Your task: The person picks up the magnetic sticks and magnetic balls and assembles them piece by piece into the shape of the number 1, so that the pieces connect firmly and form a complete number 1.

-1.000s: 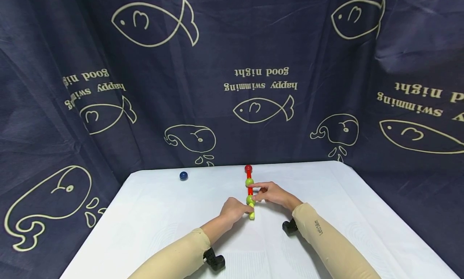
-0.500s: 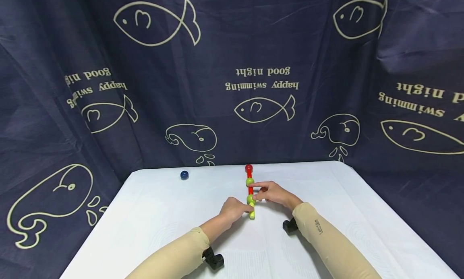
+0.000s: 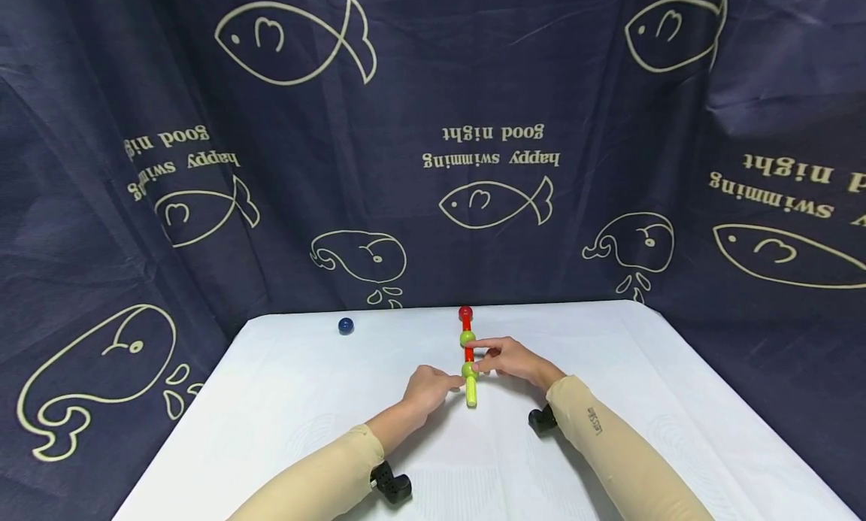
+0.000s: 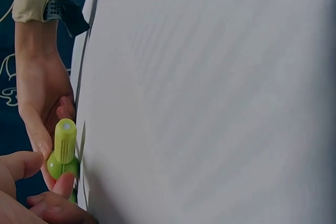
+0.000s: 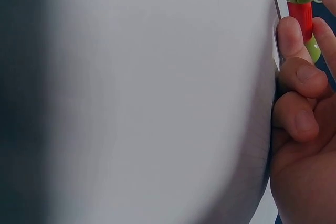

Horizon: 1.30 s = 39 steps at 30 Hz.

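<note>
A straight chain of rods and balls lies on the white table. From far to near it has a red ball (image 3: 465, 313), a red rod (image 3: 467, 324), a green ball (image 3: 467, 339), another red rod (image 3: 469, 354), a second green ball (image 3: 470, 370) and a yellow-green rod (image 3: 471, 392). My right hand (image 3: 510, 358) holds the chain from the right, index finger at the farther green ball, thumb at the nearer one. My left hand (image 3: 428, 389) is left of the nearer ball; in the left wrist view its thumb and index finger are parted beside the yellow-green rod (image 4: 65, 142).
A dark blue ball (image 3: 346, 326) lies alone near the table's far left edge. Behind the white table (image 3: 575, 461) hangs a navy curtain (image 3: 433, 77) printed with fish and whales. Black wrist cameras (image 3: 392, 485) hang below both forearms.
My left thumb and fingers have let go of the yellow-green rod and moved a little left, so the whole rod shows. The right hand keeps its place on the chain.
</note>
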{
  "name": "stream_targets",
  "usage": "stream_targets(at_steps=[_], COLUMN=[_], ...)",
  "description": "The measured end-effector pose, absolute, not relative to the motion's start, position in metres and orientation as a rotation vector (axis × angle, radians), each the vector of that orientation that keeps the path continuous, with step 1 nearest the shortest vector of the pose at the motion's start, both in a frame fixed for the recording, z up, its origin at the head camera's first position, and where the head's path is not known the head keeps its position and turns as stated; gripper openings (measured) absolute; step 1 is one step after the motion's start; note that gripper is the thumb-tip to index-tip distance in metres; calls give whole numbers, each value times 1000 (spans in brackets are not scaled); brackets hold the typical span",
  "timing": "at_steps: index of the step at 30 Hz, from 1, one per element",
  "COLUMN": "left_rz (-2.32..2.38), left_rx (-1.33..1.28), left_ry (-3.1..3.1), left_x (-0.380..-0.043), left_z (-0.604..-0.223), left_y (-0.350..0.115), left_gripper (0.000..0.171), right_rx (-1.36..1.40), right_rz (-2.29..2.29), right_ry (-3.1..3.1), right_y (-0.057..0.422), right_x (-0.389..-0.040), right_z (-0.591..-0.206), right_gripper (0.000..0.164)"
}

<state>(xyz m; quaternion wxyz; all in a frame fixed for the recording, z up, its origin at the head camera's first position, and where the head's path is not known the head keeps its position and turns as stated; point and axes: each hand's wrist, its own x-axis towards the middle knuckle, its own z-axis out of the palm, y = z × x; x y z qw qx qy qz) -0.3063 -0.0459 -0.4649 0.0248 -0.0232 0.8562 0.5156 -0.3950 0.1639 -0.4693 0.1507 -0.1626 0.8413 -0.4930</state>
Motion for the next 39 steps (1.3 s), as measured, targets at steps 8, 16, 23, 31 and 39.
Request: stream_targets(at_steps=[8,16,23,31,39], left_rz=[1603,1626,1680,1840,1977], left_rx=[-115,-149,-179,-178,-241], left_ry=[2643,2664,2679,2593,2440], left_x=[-310,-315,-324,-336,-348], left_z=[-461,-457,-458,-456,-455], left_y=[-60,-80,-105,-135,-161], left_gripper=[26,29,26,22,38], right_rx=[-484,-476,-484,-481,-480], right_rz=[-1421,-1426,-1411,-1430,-1441], right_ry=[2404,2395,2394,2377,2370], right_y=[164,165,164,165,165], right_x=[-396,-397,-395,-396,-397], right_z=[-469,-469,-468,-470,-471], right_gripper=[61,58,59,60,61])
